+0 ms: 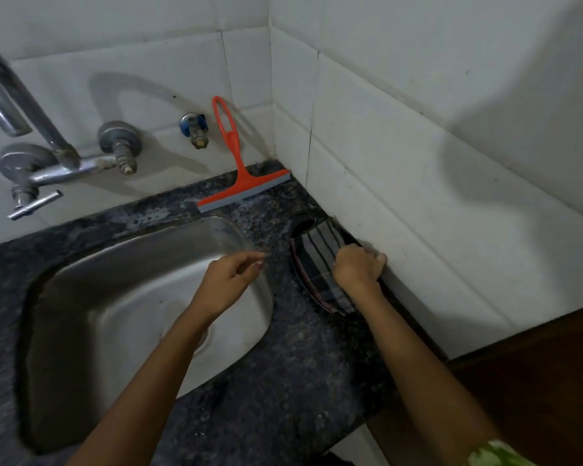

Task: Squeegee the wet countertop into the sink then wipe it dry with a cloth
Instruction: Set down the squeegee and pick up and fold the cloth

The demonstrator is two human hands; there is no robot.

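An orange squeegee (237,169) leans against the tiled back wall, its grey blade resting on the dark speckled countertop (283,371) behind the steel sink (122,297). A dark striped cloth (317,260) lies flat on the counter against the right wall. My right hand (359,266) presses down on the cloth's right side, fingers curled over it. Above the sink's right rim hovers my left hand (231,277), holding nothing, its fingers loosely apart.
A metal tap (48,163) with a lever handle juts from the back wall over the sink's left side. A small blue valve (195,127) sits beside the squeegee handle. White tiled walls meet in the corner. Brown wood (535,381) lies at the right.
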